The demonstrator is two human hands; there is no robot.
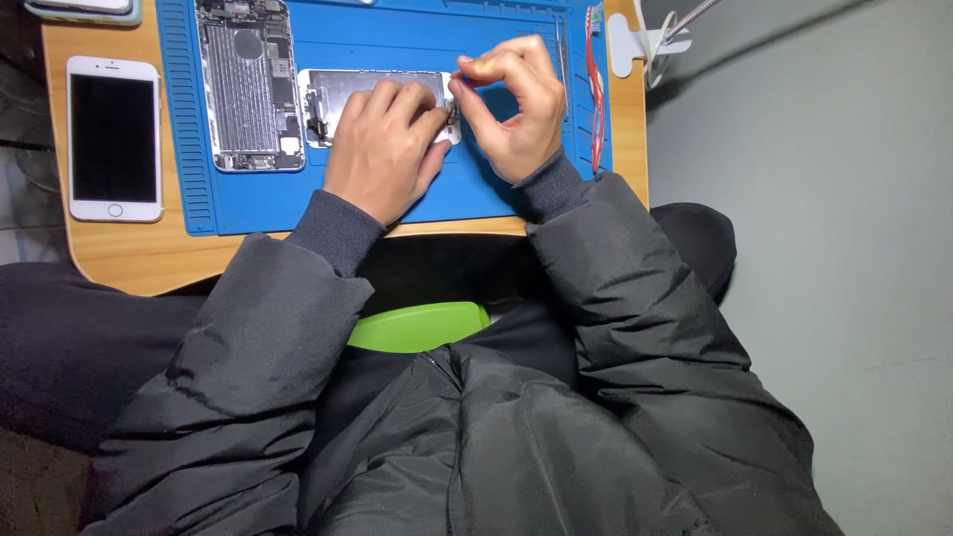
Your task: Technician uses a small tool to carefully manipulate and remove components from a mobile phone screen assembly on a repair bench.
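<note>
A silver phone screen panel (347, 94) lies back-up on the blue work mat (427, 40). My left hand (382, 149) presses flat on the panel's right half, fingers together. My right hand (511, 104) is pinched at the panel's right end, thumb and fingers closed on a thin tool whose tip meets the panel; the tool is mostly hidden by the fingers. An opened phone body (248, 84) with bare circuit parts lies on the mat to the left of the panel.
A white phone (114, 139) with a dark screen lies on the wooden table (129, 258) left of the mat. Red tweezers (596, 89) rest along the mat's right edge. A white lamp base (635, 40) stands at the far right corner. A green seat edge (422, 326) shows below.
</note>
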